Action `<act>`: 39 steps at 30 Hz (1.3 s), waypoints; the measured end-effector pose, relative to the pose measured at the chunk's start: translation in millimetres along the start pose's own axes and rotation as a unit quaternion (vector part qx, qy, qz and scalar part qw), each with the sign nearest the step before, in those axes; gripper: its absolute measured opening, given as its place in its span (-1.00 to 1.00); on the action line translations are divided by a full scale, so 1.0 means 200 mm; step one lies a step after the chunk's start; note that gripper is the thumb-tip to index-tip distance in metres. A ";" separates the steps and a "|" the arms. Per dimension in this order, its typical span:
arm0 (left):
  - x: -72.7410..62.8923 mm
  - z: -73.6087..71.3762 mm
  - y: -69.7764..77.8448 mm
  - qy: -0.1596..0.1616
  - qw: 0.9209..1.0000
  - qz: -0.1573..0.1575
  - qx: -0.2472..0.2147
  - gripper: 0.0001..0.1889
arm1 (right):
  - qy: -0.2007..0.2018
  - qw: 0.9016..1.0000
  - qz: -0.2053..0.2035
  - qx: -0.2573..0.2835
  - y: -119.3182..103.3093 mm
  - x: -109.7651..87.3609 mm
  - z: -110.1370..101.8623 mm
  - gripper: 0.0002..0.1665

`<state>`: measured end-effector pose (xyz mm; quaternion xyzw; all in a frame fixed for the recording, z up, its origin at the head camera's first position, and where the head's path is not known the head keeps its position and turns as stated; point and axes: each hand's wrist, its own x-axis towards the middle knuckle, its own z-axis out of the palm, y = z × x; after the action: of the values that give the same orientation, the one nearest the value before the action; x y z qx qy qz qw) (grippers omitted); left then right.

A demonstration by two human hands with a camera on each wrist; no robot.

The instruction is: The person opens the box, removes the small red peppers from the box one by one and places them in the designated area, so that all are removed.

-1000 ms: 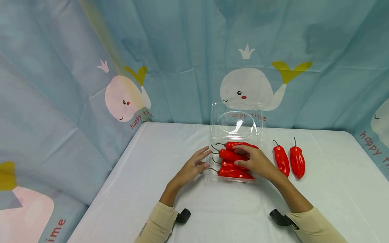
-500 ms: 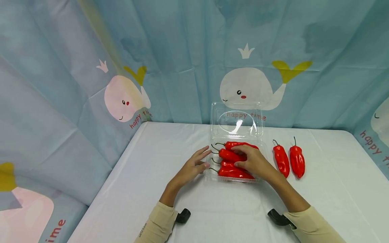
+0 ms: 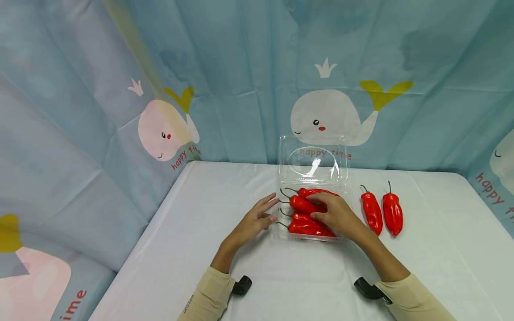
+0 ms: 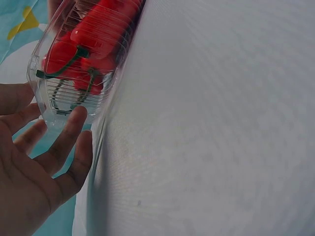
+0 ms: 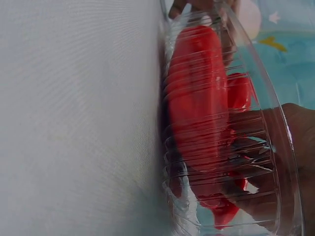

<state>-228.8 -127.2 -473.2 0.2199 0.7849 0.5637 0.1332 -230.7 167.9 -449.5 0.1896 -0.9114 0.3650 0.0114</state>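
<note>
In the head view a clear plastic clamshell box lies on the table, its lid standing up at the back. Several red peppers lie crosswise inside, green stems toward the left. My right hand reaches in over the right side and pinches one pepper, second from the back, between thumb and fingers. Behind it lies another pepper, and a front pepper rests along the near wall. My left hand stays at the box's left side, fingers spread loosely, fingertips right at the wall.
Two more red peppers, a nearer one and an outer one, lie on the white tablecloth right of the box. A blue curtain with whale prints hangs behind the table, close to the raised lid.
My right hand has shifted slightly left, and the pinched pepper's stem end has turned slightly toward the back. The rear pepper has shifted slightly. My left hand has not moved.
</note>
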 end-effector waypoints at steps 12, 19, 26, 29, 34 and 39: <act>0.00 0.00 -0.01 0.003 1.000 0.000 0.003 -0.37 | 0.006 1.000 -0.002 -0.003 0.00 -0.02 -0.01 -0.37; 0.00 0.00 -0.01 0.000 1.000 0.000 0.006 -0.37 | 0.008 1.000 -0.004 0.017 0.00 -0.04 -0.02 -0.37; 0.00 0.00 -0.01 0.002 1.000 -0.004 0.011 -0.37 | 0.022 0.999 -0.003 0.042 -0.02 -0.05 -0.05 -0.35; 0.00 0.00 -0.01 0.005 1.000 -0.002 0.015 -0.37 | 0.033 0.998 -0.002 0.050 -0.03 -0.06 -0.06 -0.33; 0.00 0.00 -0.01 0.008 1.000 -0.001 0.020 -0.37 | 0.047 0.997 -0.001 0.057 -0.04 -0.07 -0.09 -0.32; 0.00 0.00 -0.01 0.008 1.000 -0.002 0.016 -0.37 | 0.059 0.996 -0.002 0.060 -0.04 -0.09 -0.13 -0.31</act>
<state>-228.4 -127.7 -476.0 0.2155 0.7953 0.5528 0.1245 -213.3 185.8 -428.8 0.1697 -0.8854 0.4293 0.0550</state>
